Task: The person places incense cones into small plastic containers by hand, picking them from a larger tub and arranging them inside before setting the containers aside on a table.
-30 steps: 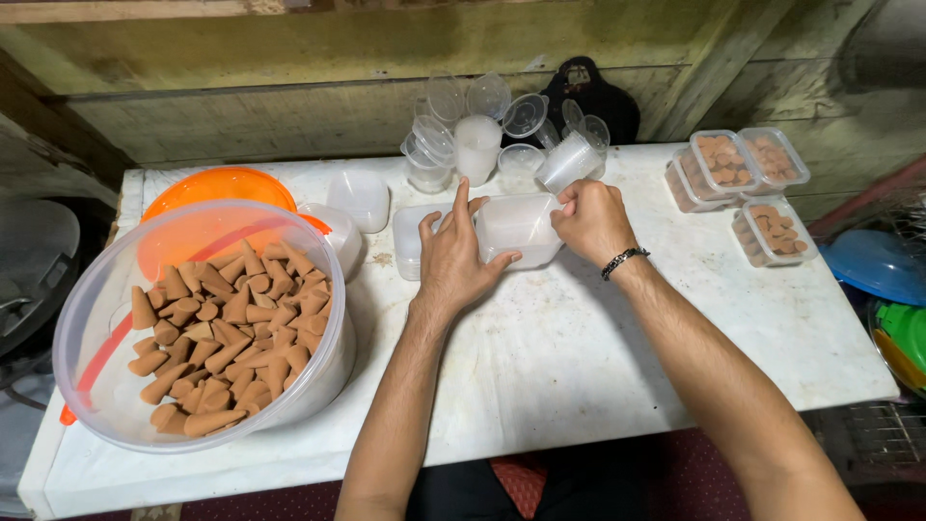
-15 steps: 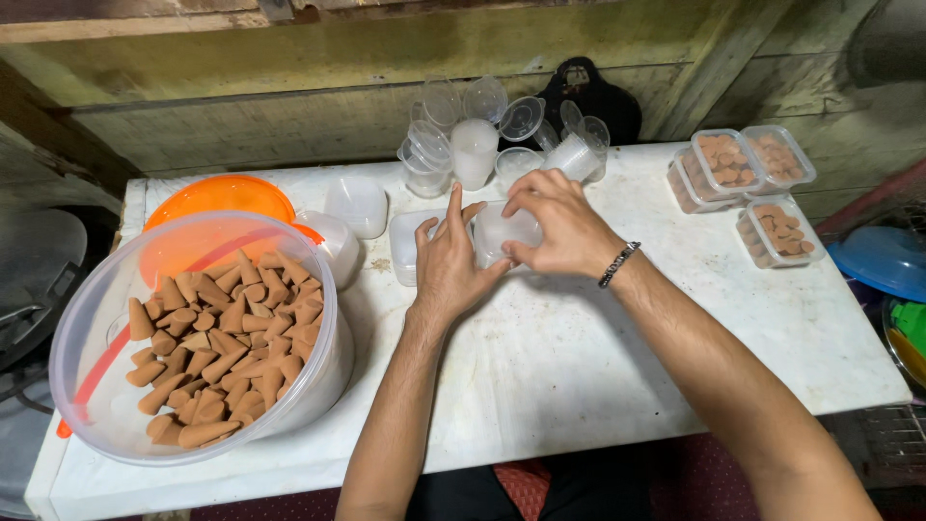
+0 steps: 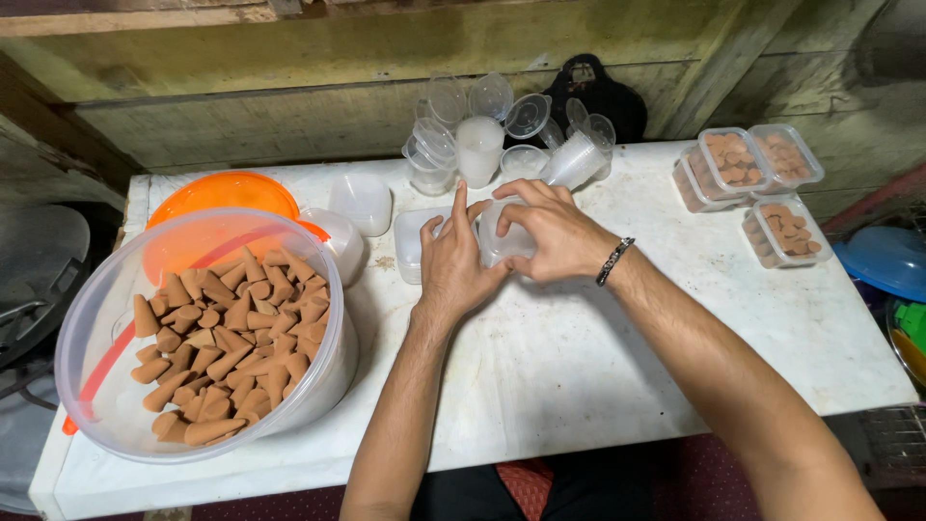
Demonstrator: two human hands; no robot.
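Plastic, thin and translucent, sits between my palms: a small empty container (image 3: 503,239) resting on the white desk (image 3: 579,357), just ahead of me and a little right of a second empty tub (image 3: 417,243). My left hand (image 3: 451,262) braces its near left side, fingers spread and pointing away from me, flat against the wall and not curled round it. My right hand (image 3: 552,232) arches over the top from the other side, fingertips bent down onto the upper edge, so the container is clamped between the two. As I judge it, the grip wants to stay light, because walls this soft will buckle if I squeeze, and the pressure is better kept on the corners and rim than on the middle of a panel. Keeping the base flat on the desk should stop it skidting away. Behind it stands a cluster of clear cups and lids (image 3: 502,135), close enough that a careless knuckle could knock one over. To my left is the big clear tub of brown cones (image 3: 227,333) with an orange lid (image 3: 220,193) behind it; to the far right, three filled and closed boxes (image 3: 748,174).
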